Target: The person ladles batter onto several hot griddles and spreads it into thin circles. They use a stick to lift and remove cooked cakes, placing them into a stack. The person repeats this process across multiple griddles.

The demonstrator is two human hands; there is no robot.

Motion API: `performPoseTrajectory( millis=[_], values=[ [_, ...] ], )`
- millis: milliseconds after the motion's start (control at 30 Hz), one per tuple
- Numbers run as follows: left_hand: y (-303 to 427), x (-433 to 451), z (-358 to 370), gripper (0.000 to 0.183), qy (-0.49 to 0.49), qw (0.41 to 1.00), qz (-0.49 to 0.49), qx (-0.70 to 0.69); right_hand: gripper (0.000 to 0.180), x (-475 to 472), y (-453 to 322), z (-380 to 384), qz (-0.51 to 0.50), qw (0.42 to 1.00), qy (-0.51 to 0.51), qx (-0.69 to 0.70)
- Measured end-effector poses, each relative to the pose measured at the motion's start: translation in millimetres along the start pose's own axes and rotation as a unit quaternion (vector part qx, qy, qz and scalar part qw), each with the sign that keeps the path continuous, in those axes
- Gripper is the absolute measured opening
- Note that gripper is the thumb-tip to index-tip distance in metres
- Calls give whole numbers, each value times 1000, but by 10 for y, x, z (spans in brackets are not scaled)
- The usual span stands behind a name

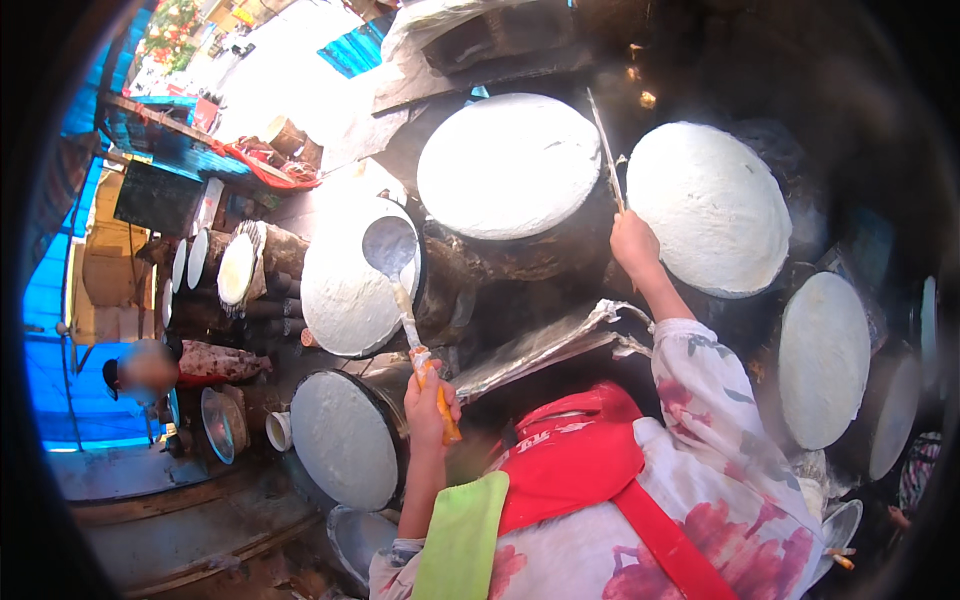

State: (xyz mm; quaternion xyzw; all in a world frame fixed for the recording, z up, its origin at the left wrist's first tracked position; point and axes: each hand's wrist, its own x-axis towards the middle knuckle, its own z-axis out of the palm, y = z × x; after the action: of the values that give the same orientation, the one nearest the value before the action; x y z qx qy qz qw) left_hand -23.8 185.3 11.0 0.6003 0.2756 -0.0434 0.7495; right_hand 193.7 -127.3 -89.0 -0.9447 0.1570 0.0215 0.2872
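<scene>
My left hand (429, 405) grips the orange-wrapped handle of a metal ladle (389, 244). The ladle's round bowl hangs over a round griddle coated with white batter (346, 300); whether they touch I cannot tell. Farther up, my right hand (636, 241) is closed around a long thin flat stick or blade (604, 146) that points away from me. It stands in the gap between two large white rounds, a bright one (510, 165) on the left and another (706, 210) on the right. A twisted whitish cloth or plastic strip (536, 349) stretches between my forearms.
More white-coated rounds lie at the right (825, 360) and lower left (343, 439). A white cup (279, 431) and a basin (219, 426) stand farther left. Another person (202, 362) is beyond them. Small flames (646, 99) glow at the top. A metal bowl (841, 525) sits lower right.
</scene>
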Motion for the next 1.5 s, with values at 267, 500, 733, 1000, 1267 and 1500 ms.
performPoseTrajectory(
  millis=[267, 500, 733, 1000, 1267, 1500],
  values=[
    [186, 2, 199, 29, -40, 999, -21, -20, 29, -269, -91, 40, -119, 993, -15, -24],
    [308, 108, 358, 32, -105, 992, -68, -36, 27, -345, -124, 69, -141, 986, -88, -23],
    [395, 142, 423, 34, -97, 992, -77, 10, 32, 212, 65, -115, -127, 989, -68, -32],
    [467, 162, 395, 29, -74, 994, -80, 18, 32, 672, 108, -186, -162, 982, -80, -47],
    [563, 467, 469, 28, -76, 993, -55, 68, 29, 21, 219, -290, -206, 975, -72, -45],
    [591, 749, 612, 25, -86, 988, -37, 119, 26, -853, 138, 283, -33, 997, -67, 27]
  ],
)
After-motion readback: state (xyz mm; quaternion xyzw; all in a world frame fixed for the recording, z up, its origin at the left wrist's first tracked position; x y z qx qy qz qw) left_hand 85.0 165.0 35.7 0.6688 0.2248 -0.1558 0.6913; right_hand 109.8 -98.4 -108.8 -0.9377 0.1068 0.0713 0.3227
